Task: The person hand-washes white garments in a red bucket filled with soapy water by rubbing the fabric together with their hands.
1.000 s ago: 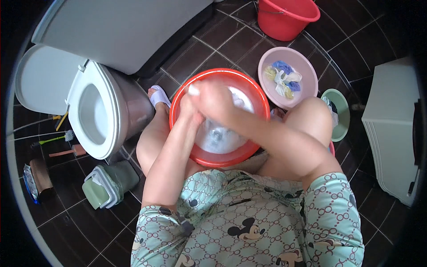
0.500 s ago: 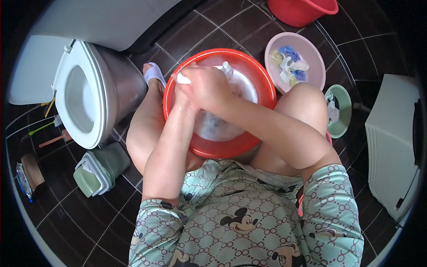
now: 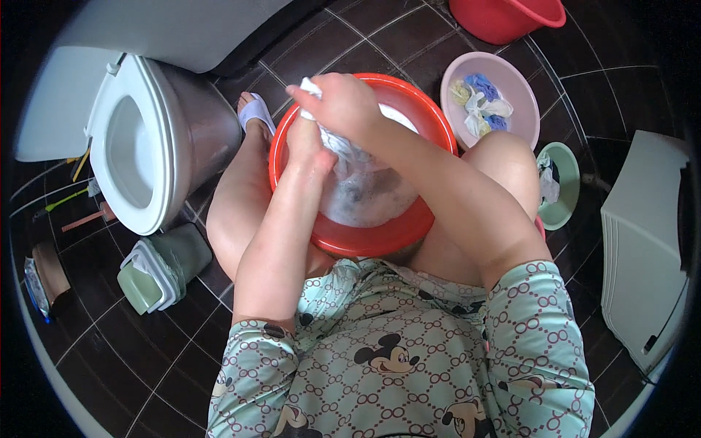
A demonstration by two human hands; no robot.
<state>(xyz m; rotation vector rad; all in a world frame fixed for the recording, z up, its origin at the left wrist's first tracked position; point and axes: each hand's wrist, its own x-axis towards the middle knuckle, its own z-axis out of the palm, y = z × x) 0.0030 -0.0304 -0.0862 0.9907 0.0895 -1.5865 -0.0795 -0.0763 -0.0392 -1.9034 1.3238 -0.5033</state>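
Observation:
A wet white cloth (image 3: 342, 148) is bunched between my two hands above the far left part of a red basin (image 3: 371, 244). My right hand (image 3: 342, 106) grips its upper end, a bit of white sticking out past the thumb. Just below, my left hand (image 3: 303, 139) is closed on the same cloth; its fingers are largely hidden. The cloth's loose part hangs down toward the foamy water (image 3: 365, 204), where a greyish patch shows under the suds. The basin stands on the floor between my legs.
Right of the basin stand a pink basin (image 3: 529, 109) with white, blue and yellow cloths, and a green basin (image 3: 571, 197) with cloths. A red tub (image 3: 496, 22) is behind. At left are a toilet (image 3: 135, 160) and a bin (image 3: 164, 266); a pale cabinet (image 3: 639, 255) stands at right.
My right hand has risen and moved slightly away from the left. More of the white cloth now shows between and below my hands. The view has shifted a little.

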